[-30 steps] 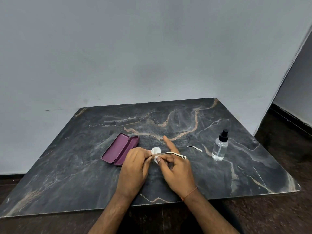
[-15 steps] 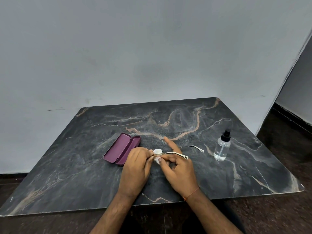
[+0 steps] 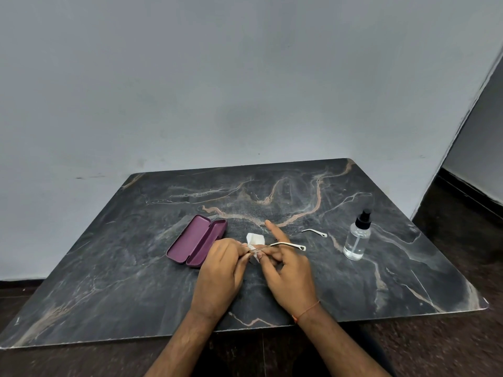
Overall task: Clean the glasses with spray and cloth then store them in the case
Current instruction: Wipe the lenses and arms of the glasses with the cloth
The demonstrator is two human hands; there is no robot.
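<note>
Thin white-framed glasses [image 3: 288, 245] are held between both hands above the table's front middle; one temple arm sticks out to the right and the other temple tip [image 3: 314, 232] shows farther back. My left hand [image 3: 220, 270] pinches the frame's left end. My right hand [image 3: 288, 268] presses a small white cloth [image 3: 254, 238] around a lens, its index finger pointing away. The lenses are mostly hidden by fingers and cloth. A purple case [image 3: 197, 240] lies open just left of my hands. The clear spray bottle [image 3: 357, 239] with a black nozzle stands upright to the right.
Everything rests on a dark marble-patterned table [image 3: 109, 281] pushed against a pale grey wall. Dark floor shows beyond the table's front and right edges, and a doorway opening lies at the far right.
The hands keep the same grip on the glasses and cloth, with only slight finger motion. The view has shifted a little; case and bottle have not moved.
</note>
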